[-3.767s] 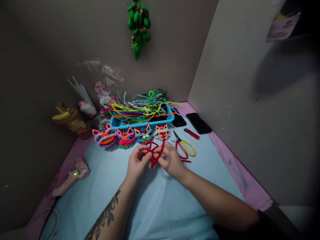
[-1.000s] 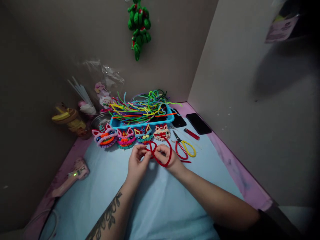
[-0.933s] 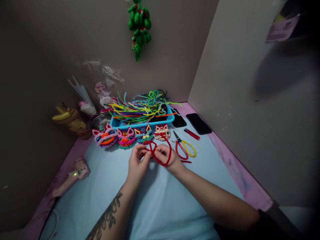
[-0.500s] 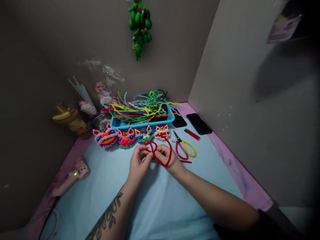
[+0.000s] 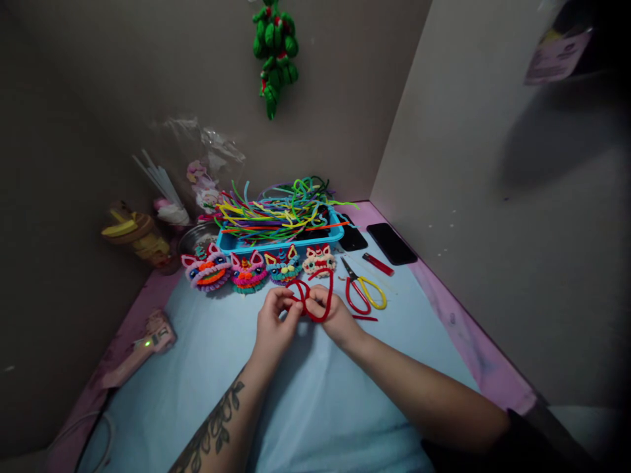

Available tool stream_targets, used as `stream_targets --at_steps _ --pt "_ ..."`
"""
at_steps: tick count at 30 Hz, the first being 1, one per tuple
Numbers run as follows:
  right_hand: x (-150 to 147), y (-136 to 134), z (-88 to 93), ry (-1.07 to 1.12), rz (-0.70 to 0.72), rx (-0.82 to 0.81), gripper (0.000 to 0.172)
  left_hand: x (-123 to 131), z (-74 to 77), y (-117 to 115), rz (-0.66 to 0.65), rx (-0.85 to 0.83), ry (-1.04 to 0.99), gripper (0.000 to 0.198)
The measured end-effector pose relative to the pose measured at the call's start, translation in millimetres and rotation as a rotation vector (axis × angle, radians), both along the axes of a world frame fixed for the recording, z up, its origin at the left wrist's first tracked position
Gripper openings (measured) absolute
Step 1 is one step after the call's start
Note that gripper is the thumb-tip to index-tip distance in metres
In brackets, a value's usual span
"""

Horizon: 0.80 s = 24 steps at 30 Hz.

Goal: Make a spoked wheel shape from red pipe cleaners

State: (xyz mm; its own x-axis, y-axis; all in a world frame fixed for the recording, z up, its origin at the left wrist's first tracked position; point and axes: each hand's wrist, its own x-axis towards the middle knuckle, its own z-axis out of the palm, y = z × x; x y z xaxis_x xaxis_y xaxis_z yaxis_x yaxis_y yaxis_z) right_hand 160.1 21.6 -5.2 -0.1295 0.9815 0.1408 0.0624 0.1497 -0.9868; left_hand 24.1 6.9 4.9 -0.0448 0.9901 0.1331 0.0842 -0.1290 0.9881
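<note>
A red pipe cleaner (image 5: pixel 329 295), bent into loops, is pinched between both my hands over the blue cloth (image 5: pixel 315 394). My left hand (image 5: pixel 276 318) grips the looped part with thumb and fingers. Close beside it, my right hand (image 5: pixel 332 315) pinches the same piece, and a long curved end arcs over its back. Scissors (image 5: pixel 363 288) with one red and one yellow handle lie just right of my right hand. Below them rests a short red piece (image 5: pixel 365 318). Several colourful fuzzy animal heads (image 5: pixel 249 270) stand in a row behind my hands.
A blue tray (image 5: pixel 276 247) heaped with multicoloured pipe cleaners (image 5: pixel 276 213) stands at the back. Phones (image 5: pixel 392 243) and a red lighter (image 5: pixel 378 264) lie to the right. On the left are a pink glue gun (image 5: pixel 142 348) with a lit green light and a metal bowl (image 5: pixel 194 236).
The free end of the red pipe cleaner has swung left and its curve is tighter beside my right hand. Both hands keep their pinch in nearly the same place.
</note>
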Motion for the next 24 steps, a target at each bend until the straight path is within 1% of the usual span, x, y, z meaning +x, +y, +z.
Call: stream_targets --at_steps 3,9,11,15,17,19,22,24 --pt "-1 1 0.8 0.034 0.018 -0.025 0.024 0 1.4 0 -0.003 0.000 -0.003 0.022" --pt "5 6 -4.3 0.114 -0.032 -0.040 0.021 -4 9.1 2 0.025 -0.049 -0.112 0.028" --pt "8 7 -4.3 0.094 -0.027 -0.011 0.018 -5 9.6 4 0.025 -0.057 -0.146 0.028" --pt "11 8 -2.7 -0.025 -0.045 0.070 0.009 -6 8.0 5 0.012 -0.056 -0.173 0.029" --pt "11 8 -3.1 -0.037 -0.058 0.088 0.008 -5 7.8 4 0.016 -0.048 -0.161 0.030" --pt "10 8 -4.8 -0.020 -0.065 0.094 0.009 -5 8.2 4 0.053 -0.012 -0.130 0.030" --pt "10 8 -7.9 0.008 -0.114 0.114 0.009 -5 8.1 2 0.183 0.083 -0.015 0.026" --pt "9 8 -8.6 0.015 -0.164 0.136 0.008 -4 7.1 0 0.225 0.088 0.070 0.024"
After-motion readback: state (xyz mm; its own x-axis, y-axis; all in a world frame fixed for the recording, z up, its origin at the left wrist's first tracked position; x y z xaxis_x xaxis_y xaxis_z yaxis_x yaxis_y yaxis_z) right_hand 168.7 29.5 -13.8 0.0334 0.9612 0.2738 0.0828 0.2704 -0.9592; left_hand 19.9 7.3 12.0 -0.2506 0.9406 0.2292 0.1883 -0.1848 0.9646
